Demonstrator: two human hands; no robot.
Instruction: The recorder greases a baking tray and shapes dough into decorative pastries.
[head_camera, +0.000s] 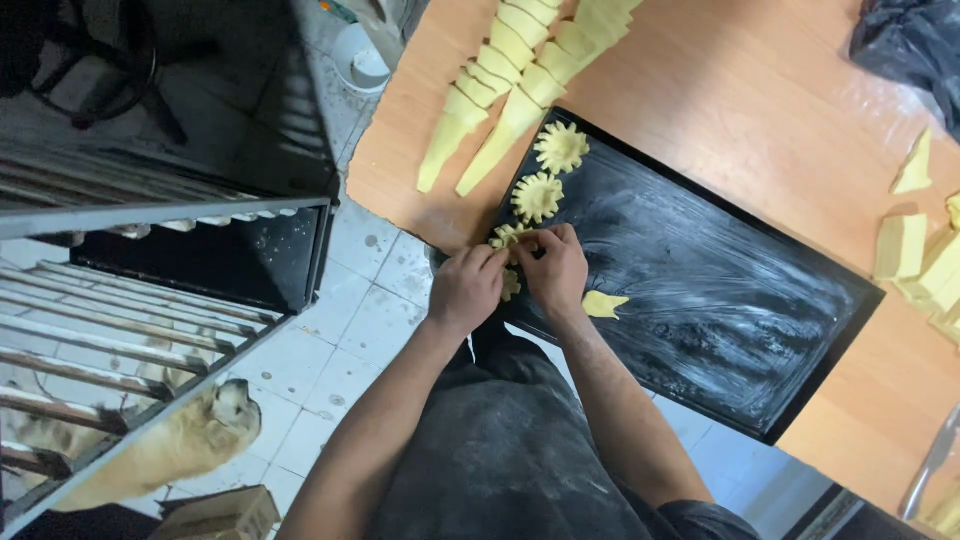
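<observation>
My left hand (465, 288) and my right hand (556, 268) meet over the near corner of a black, flour-dusted baking tray (720, 300). Both pinch a piece of yellow dough (506, 237) that is being formed into a flower shape; most of it is hidden by my fingers. Two finished flower-shaped dough pieces (560, 147) (537, 196) lie on the tray just beyond my hands. A small cut dough scrap (604, 304) rests on the tray to the right of my right wrist.
Rows of overlapping wedge-cut dough strips (500, 90) lie on the wooden table (760, 90) beyond the tray. More dough blocks (915, 250) sit at the right. A metal rack (140, 340) stands at left; a dog (190, 440) lies on the tiled floor.
</observation>
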